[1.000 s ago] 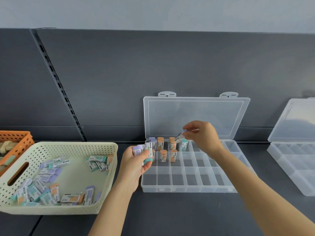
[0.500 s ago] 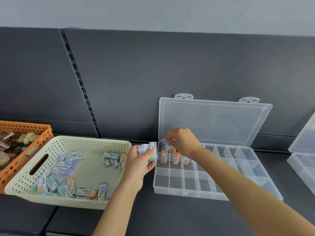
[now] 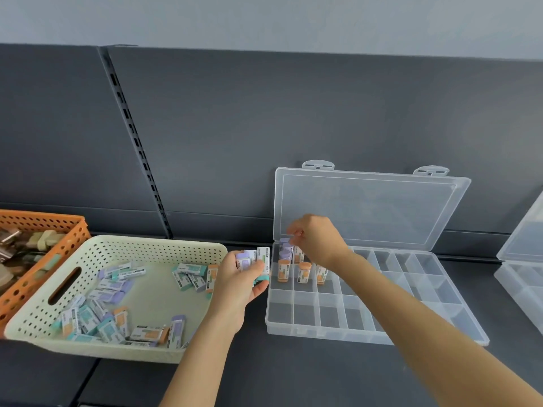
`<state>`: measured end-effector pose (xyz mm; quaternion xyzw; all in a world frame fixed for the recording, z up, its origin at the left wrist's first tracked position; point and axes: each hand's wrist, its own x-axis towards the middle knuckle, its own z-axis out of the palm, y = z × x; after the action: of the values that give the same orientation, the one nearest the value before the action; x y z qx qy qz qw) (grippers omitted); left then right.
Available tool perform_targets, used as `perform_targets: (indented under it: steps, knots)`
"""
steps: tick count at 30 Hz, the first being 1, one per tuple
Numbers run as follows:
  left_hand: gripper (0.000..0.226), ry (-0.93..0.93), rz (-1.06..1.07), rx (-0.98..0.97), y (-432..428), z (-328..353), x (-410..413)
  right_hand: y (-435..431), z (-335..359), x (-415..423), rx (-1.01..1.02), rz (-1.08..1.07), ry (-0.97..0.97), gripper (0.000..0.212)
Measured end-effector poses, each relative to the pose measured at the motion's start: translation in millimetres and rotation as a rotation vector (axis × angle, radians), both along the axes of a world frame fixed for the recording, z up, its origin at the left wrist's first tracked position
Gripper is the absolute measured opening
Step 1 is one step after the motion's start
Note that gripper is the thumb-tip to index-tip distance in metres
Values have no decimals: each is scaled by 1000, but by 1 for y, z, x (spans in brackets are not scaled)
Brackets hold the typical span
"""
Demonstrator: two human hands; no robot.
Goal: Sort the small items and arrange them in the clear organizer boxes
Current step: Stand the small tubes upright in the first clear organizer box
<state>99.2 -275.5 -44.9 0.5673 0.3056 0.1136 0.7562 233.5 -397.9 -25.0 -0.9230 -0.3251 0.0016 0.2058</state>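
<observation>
So, dark shelf (image 3: pixel 293 377), gray wall (image 3: pixel 264 19); L fingers (image 3: pixel 250 273) grip erasers (image 3: pixel 253 257), R fingers (image 3: pixel 294 231) pinch eraser (image 3: pixel 285 240).

Shop-like setting, dark display shelf (image 3: pixel 293 377), slotted upright rail (image 3: pixel 138 148), grey back panels (image 3: pixel 293 113)

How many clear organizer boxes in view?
2 organizer boxes: one open mid-frame, right hand over its back-left compartments; one at the right edge, lid up, partly cut off. More could lie off-frame.
</observation>
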Motion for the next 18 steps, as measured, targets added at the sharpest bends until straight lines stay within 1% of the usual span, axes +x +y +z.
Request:
perform_targets:
  steps: [3, 6, 8, 11, 15, 18]
  knots:
    - [26, -24, -69, 32, -3, 2, -1, -7, 17, -18, 273, -43, 67, 21]
    - [23, -57, -176, 92, -10, 4, 0, -15, 26, -39, 408, -53, 285, 18]
    - [23, -68, -231, 151, -15, 5, 0, -21, 27, -48, 422, -63, 378, 18]
    - [23, -86, -299, 226, -20, 4, 0, -30, 23, -57, 413, -86, 418, 17]
    - [26, -101, -345, 295, -29, 4, 0, -41, 18, -63, 387, -111, 388, 16]
    - [27, -98, -371, 336, -36, 5, 1, -52, 15, -65, 417, -150, 349, 12]
